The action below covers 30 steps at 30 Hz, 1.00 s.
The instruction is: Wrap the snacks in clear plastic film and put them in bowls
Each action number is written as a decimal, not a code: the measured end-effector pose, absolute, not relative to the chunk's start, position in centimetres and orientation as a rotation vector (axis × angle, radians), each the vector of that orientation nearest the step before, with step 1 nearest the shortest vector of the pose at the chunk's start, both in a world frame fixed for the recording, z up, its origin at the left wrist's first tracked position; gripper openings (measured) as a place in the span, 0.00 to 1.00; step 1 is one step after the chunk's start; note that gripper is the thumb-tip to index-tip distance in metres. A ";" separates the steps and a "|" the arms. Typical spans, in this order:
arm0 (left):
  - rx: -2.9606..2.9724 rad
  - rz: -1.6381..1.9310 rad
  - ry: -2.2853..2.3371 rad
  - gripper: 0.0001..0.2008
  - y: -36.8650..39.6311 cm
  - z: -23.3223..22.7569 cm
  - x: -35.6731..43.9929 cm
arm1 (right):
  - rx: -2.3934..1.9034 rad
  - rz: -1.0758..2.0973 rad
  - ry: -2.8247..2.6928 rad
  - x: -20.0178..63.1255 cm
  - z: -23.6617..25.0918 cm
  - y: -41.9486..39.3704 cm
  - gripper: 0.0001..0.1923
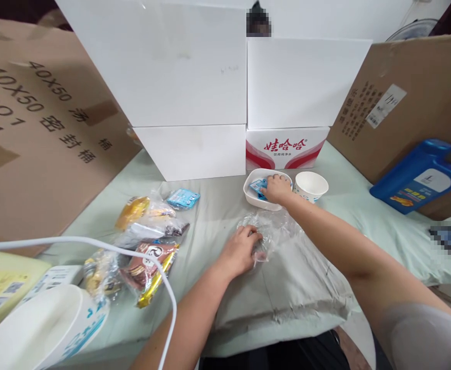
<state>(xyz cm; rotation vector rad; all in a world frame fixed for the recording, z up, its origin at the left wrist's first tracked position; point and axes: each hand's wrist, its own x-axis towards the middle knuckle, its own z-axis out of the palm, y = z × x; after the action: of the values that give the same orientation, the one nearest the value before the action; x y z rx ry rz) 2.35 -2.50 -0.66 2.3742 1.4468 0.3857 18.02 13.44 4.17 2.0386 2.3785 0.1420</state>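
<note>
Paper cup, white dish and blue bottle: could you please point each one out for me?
Paper cup [311, 185], head view, on its rim.
White dish [251, 196], head view, on its left wall.
Blue bottle [416, 177], head view, on its flat side.

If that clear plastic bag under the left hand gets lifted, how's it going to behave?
The clear plastic bag looks thin and crumpled, so it would probably sag limply. It seems nearly empty, so likely very light. The left hand presses on it, perhaps because the glossy film slides easily on the cloth.
</note>
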 end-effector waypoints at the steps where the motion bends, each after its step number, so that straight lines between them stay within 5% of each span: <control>1: 2.365 0.392 1.481 0.19 -2.5 -0.7 2.3 | 2.031 0.129 2.378 18.1 4.0 13.4 0.32; 6: 2.306 0.429 1.730 0.18 -2.2 -0.9 1.8 | 1.809 0.139 2.485 19.6 4.2 12.4 0.31; 11: 2.378 0.571 1.656 0.14 -1.9 -1.4 1.8 | 1.537 0.249 2.632 21.1 6.7 12.3 0.18; 18: 2.408 0.601 1.594 0.13 -1.7 -2.2 1.8 | 1.262 0.261 2.622 23.0 8.6 14.3 0.12; 24: 2.460 0.786 1.488 0.10 -1.4 -2.4 1.4 | 1.365 0.215 2.666 23.2 7.4 13.8 0.24; 26: 2.460 0.841 1.437 0.10 -1.3 -2.3 1.3 | 1.456 0.006 2.835 22.8 8.2 12.5 0.24; 30: 2.418 0.810 1.325 0.10 -1.5 -1.6 1.3 | 1.114 -0.966 2.822 22.8 9.8 7.6 0.21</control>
<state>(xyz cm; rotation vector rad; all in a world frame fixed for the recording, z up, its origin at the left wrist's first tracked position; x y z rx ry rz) 1.27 -1.48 -1.57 2.4182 1.3246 0.8095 22.76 7.59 9.81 1.1143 2.8222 -0.9655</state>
